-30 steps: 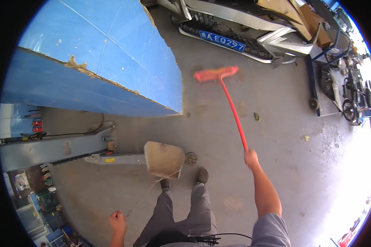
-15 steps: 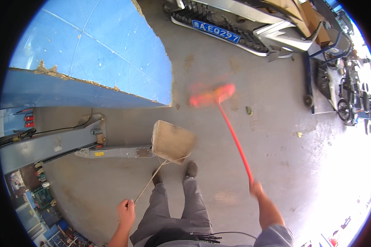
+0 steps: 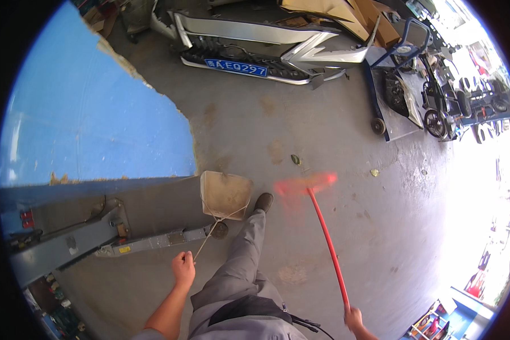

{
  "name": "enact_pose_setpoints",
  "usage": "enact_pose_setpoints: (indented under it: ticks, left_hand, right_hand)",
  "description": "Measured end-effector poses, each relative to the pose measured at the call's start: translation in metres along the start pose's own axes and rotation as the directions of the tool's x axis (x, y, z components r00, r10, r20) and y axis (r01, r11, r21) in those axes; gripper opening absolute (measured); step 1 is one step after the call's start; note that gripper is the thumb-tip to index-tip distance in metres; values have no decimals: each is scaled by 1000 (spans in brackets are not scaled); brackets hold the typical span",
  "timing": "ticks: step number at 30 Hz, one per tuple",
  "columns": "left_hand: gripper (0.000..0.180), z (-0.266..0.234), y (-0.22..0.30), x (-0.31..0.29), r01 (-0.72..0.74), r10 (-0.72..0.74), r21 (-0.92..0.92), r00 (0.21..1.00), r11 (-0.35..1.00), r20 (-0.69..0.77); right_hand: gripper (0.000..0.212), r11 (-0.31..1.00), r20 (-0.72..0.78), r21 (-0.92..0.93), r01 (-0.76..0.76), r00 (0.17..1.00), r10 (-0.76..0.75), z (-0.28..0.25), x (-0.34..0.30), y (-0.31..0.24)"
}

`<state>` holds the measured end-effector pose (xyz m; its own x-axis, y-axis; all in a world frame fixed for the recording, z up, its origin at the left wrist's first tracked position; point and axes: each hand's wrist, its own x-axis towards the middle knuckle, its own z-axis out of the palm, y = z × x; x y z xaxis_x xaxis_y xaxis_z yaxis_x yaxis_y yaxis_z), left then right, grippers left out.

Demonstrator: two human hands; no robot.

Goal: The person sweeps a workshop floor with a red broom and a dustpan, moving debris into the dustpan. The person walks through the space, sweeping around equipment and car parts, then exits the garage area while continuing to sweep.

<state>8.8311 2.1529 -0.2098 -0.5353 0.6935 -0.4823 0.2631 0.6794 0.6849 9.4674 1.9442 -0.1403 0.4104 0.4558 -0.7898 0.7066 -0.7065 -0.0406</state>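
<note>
My left hand (image 3: 183, 268) is closed round the thin handle of a worn beige dustpan (image 3: 226, 194), whose pan sits low in front of my feet, beside the blue structure's corner. At the lower right, my right hand (image 3: 353, 319) grips the end of a long red broom (image 3: 330, 243). The broom's red head (image 3: 306, 184), smeared by motion, is to the right of the dustpan and apart from it. Just beyond the head lies a dark green leaf (image 3: 295, 160), and farther right a paler yellow-green leaf (image 3: 374, 173).
A large blue-topped structure (image 3: 107, 113) with chipped edges fills the upper left. Grey metal lift arms (image 3: 158, 240) reach across the floor at left. A silver car bumper (image 3: 255, 51) lies ahead. A wheeled cart (image 3: 399, 113) and cardboard (image 3: 374, 20) stand at the far right.
The broom head has come nearer to me and lower in view, from beyond the dustpan to its right. One foot has stepped forward, and the view has shifted to the right.
</note>
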Motion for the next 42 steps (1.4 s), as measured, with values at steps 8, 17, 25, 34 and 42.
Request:
enact_pose_setpoints:
  ticks: [8,17,25,34,42]
  left_hand:
    - [35,65,68,47,188,-189,-81,982,979,-3]
    - [34,108,127,97,228,-228,27,973,973,19]
    - [36,144,158,138,126,-129,166,992,978,10]
    - [36,184,212,135,119,-124,185,992,976,17]
    - [35,230,277,97,109,-95,254,993,961,-64]
  right_hand:
    - [57,945,83,297,135,983,-166,-48,356,-436]
    - [67,997,187,63,-37,982,25,-67,331,-262]
    - [75,736,261,-212,-643,688,677,-166,44,-23]
    - [65,892,115,95,-441,895,430,-188,131,-75]
    - [66,970,-93,203,136,988,-120,-296,559,-276]
